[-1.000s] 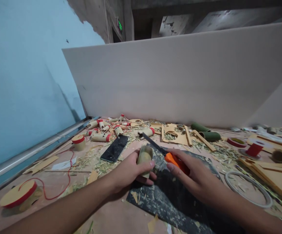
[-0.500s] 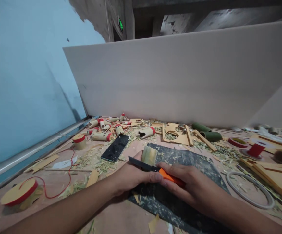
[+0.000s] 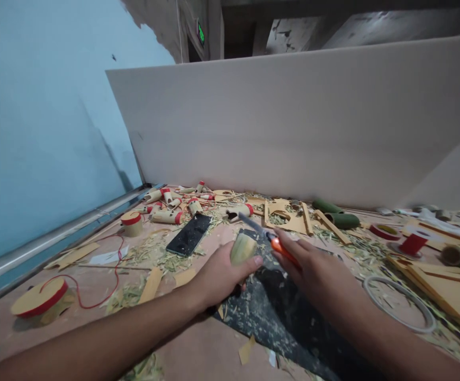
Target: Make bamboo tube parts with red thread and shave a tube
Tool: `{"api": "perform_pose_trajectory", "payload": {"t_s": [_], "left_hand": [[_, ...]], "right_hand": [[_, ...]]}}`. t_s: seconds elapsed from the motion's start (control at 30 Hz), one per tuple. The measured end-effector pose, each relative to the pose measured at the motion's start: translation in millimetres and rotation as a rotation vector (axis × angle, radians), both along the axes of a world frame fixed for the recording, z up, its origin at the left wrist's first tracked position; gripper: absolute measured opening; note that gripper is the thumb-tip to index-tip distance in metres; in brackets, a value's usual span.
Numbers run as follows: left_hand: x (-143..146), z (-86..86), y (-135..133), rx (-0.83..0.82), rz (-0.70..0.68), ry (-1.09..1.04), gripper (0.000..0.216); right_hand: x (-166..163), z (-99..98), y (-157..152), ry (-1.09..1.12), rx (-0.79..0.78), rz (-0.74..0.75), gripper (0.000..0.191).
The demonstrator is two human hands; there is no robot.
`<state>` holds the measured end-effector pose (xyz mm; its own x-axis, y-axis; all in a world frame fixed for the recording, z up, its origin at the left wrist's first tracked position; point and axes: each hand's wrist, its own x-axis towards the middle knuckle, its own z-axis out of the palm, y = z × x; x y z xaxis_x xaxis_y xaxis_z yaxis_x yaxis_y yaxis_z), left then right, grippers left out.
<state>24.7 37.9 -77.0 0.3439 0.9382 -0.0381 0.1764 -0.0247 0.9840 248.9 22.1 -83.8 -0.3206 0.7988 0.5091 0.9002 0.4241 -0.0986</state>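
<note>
My left hand (image 3: 219, 275) is closed round a short pale-green bamboo tube (image 3: 242, 247), held upright on a dark cutting mat (image 3: 289, 317). My right hand (image 3: 313, 270) grips an orange-handled knife (image 3: 278, 245). Its dark blade (image 3: 253, 226) points away to the upper left, just past the top of the tube. Both hands meet over the near left part of the mat.
Bamboo shavings litter the tabletop. A black phone (image 3: 189, 235) lies left of the hands, with several red-taped bamboo pieces (image 3: 168, 216) behind it. Red tape rolls (image 3: 386, 232), green bamboo tubes (image 3: 341, 219), cut wooden sheets (image 3: 285, 217) and a wire ring (image 3: 398, 309) lie to the right. A white board (image 3: 293, 121) walls the back.
The knife blade, which lay across in front of the tube half a second ago, has swung up and away to the tube's far side. The left hand has kept hold of the tube.
</note>
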Motion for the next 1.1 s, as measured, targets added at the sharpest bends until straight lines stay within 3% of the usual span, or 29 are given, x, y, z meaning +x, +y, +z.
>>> {"api": "perform_pose_trajectory", "payload": {"t_s": [0.1,0.27,0.5,0.73,0.93,1.1], "left_hand": [[-3,0.2,2,-0.053,-0.050,-0.003,0.056],[-11,0.6,5,-0.124,-0.105,-0.092,0.073],[-12,-3.3,5,-0.175,-0.127,-0.114,0.056],[-12,1.7,1,-0.147,-0.174,-0.175,0.047],[-12,3.7,-3,-0.185,-0.195,-0.273,0.054],[-11,3.3,-2,-0.166,-0.174,-0.222,0.049]], "right_hand": [[4,6.0,7,0.067,0.034,-0.009,0.048],[7,8.4,7,0.128,-0.120,0.153,0.049],[1,6.8,-1,0.134,-0.310,0.344,0.047],[-7,17.5,-9,0.188,-0.469,0.459,0.043],[-7,22.0,-11,0.209,-0.465,0.490,0.037],[-9,11.0,-12,0.138,-0.360,0.409,0.041]]}}
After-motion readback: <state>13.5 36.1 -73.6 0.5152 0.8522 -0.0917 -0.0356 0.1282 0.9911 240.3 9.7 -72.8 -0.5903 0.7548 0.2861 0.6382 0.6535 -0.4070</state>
